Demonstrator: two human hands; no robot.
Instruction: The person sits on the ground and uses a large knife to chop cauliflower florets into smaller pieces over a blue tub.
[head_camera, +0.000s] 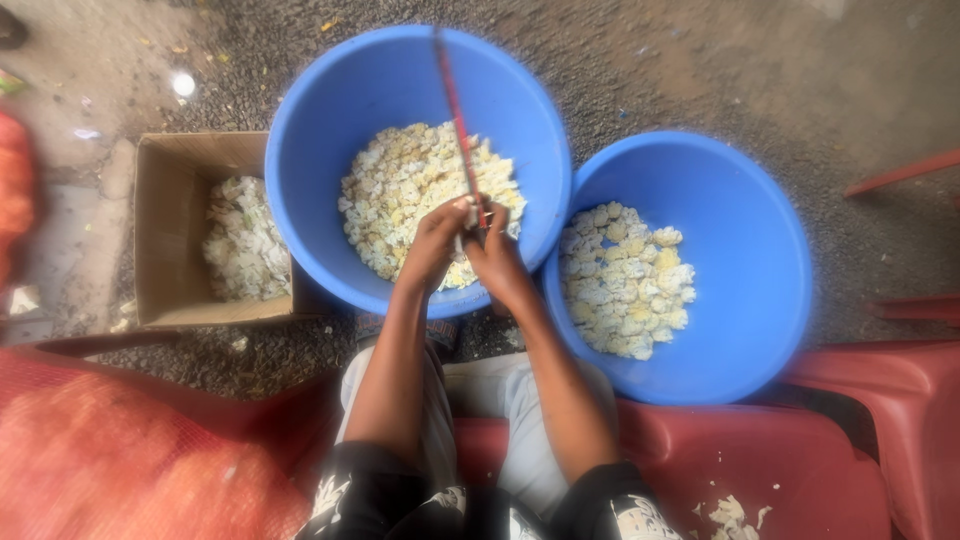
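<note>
An open brown cardboard box (170, 235) sits on the ground at left, just beside a blue tub, part-filled with pale scraps; a red mesh sack (120, 460) lies near left.

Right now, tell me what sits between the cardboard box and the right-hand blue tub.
In the head view, the bigger blue tub of pale pieces sits between the cardboard box and the right-hand blue tub.

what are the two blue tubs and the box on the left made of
Both blue tubs look like moulded plastic: even colour, smooth walls with a soft sheen, rolled rims. The box looks like plain brown cardboard: matt, thin flat walls, folded corners, open flaps.
</note>
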